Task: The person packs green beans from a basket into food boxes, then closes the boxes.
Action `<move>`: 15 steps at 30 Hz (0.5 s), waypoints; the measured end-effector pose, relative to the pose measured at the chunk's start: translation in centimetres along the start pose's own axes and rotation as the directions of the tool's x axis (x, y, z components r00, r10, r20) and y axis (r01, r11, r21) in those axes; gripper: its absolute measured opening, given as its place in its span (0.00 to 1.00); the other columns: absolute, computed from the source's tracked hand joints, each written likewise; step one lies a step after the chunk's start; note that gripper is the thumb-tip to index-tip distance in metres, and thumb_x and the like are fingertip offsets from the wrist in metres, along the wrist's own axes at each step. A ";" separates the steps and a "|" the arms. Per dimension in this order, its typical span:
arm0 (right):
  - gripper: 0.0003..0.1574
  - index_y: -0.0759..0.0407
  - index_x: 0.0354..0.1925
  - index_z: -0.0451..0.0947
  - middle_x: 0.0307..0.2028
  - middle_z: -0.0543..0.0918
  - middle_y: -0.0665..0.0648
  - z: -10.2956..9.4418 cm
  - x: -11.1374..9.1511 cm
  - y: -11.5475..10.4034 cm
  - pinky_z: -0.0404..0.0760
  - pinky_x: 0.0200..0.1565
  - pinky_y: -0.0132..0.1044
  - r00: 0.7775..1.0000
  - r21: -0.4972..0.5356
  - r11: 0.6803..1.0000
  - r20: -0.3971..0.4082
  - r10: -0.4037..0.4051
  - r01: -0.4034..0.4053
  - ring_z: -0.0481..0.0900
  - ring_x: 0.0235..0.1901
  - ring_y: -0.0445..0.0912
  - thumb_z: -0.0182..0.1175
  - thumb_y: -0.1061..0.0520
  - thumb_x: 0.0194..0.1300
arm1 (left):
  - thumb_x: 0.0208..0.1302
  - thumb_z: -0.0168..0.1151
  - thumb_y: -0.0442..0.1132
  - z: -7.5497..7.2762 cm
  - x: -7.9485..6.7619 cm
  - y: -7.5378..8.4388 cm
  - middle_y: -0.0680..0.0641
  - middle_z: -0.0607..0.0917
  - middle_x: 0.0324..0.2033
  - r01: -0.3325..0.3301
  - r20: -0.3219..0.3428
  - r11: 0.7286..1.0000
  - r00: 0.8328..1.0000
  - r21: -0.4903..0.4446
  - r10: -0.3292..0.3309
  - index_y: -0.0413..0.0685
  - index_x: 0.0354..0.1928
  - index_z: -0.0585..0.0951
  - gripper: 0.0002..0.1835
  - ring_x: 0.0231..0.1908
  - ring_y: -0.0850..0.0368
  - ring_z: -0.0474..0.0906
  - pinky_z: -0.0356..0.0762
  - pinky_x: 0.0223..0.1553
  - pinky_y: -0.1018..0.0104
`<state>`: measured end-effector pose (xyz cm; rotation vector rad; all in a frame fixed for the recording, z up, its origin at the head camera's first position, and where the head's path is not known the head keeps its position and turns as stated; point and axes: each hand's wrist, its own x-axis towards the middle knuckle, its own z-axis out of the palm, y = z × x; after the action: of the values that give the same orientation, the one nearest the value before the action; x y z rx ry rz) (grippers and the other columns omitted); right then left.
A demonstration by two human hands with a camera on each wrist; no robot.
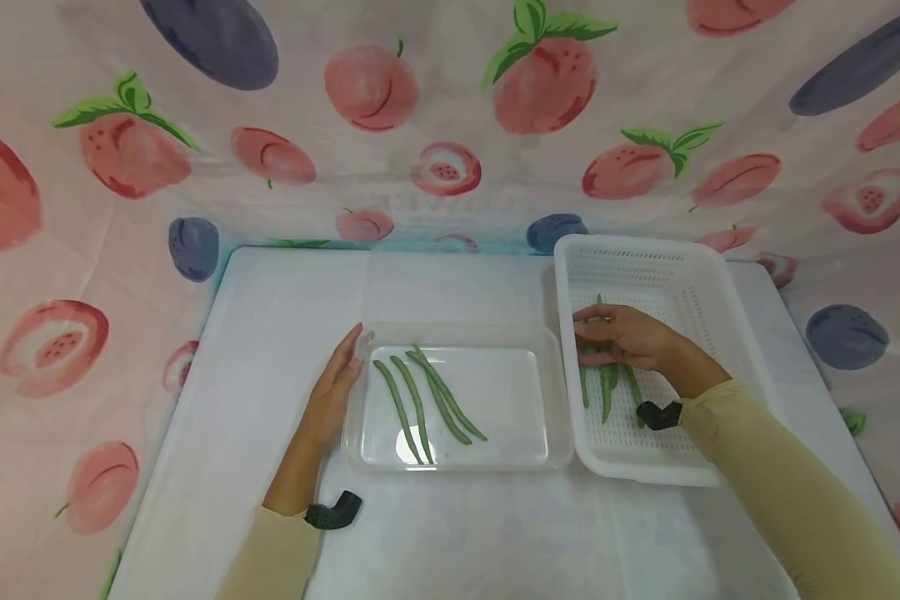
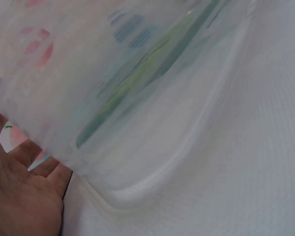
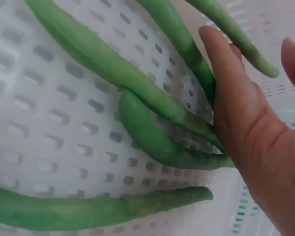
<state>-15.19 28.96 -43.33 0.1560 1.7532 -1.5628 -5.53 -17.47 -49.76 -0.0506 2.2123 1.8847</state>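
My left hand (image 1: 332,396) touches the left side of a clear plastic container (image 1: 506,383), its fingers fairly straight along the wall. Several long green beans (image 1: 399,408) lie slanted in the left half of that container. Inside a white perforated basket (image 1: 667,442) on the right, my right hand (image 1: 626,337) reaches down among more green beans (image 1: 607,393). The right wrist view shows its fingers extended, with a gap to the thumb. One bean (image 3: 246,46) shows beside that gap, and other beans run partly behind the hand. No bean is visibly pinched.
Both vessels stand side by side on a white-covered table (image 1: 270,300). The basket's raised left wall (image 1: 567,358) stands close to the container's right end. A fruit-patterned curtain (image 1: 390,183) hangs behind the table and along both sides.
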 end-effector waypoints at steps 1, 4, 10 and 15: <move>0.35 0.70 0.73 0.53 0.51 0.82 0.51 0.0 0.0 0.0 0.85 0.56 0.47 1.000 0.004 1.000 0.002 -0.003 0.003 0.84 0.52 0.43 0.54 0.59 0.78 | 0.80 0.40 0.60 0.0 0.0 0.0 0.64 0.53 0.80 -0.003 0.000 1.000 1.000 0.000 0.003 0.86 0.77 0.55 0.26 0.80 0.50 0.48 0.55 0.73 0.31; 0.34 0.70 0.73 0.52 0.52 0.81 0.51 0.0 0.0 0.0 0.85 0.56 0.47 1.000 0.011 1.000 0.008 -0.007 0.007 0.83 0.52 0.43 0.53 0.59 0.79 | 0.81 0.40 0.59 0.0 0.0 0.2 0.63 0.53 0.80 -0.008 0.000 1.000 1.000 0.002 0.008 0.84 0.77 0.55 0.27 0.81 0.49 0.47 0.55 0.73 0.30; 0.31 0.71 0.71 0.56 0.53 0.80 0.52 0.0 0.2 0.1 0.85 0.57 0.47 1.000 -0.019 1.000 0.023 -0.005 0.005 0.83 0.52 0.43 0.54 0.60 0.79 | 0.82 0.39 0.56 0.1 0.1 0.1 0.62 0.53 0.80 -0.006 -0.003 1.000 1.000 -0.005 0.006 0.83 0.78 0.55 0.27 0.80 0.48 0.48 0.57 0.72 0.31; 0.22 0.68 0.64 0.63 0.51 0.78 0.54 0.0 0.2 0.2 0.84 0.57 0.49 1.000 -0.018 1.000 0.020 0.012 -0.012 0.84 0.50 0.45 0.54 0.63 0.78 | 0.82 0.39 0.56 0.1 0.1 -0.1 0.63 0.53 0.80 -0.010 -0.007 1.000 1.000 -0.011 0.010 0.80 0.79 0.55 0.27 0.80 0.49 0.48 0.56 0.73 0.32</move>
<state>-15.17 28.92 -43.61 0.1413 1.7471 -1.5349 -5.61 -17.36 -49.95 -0.0471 2.2110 1.9046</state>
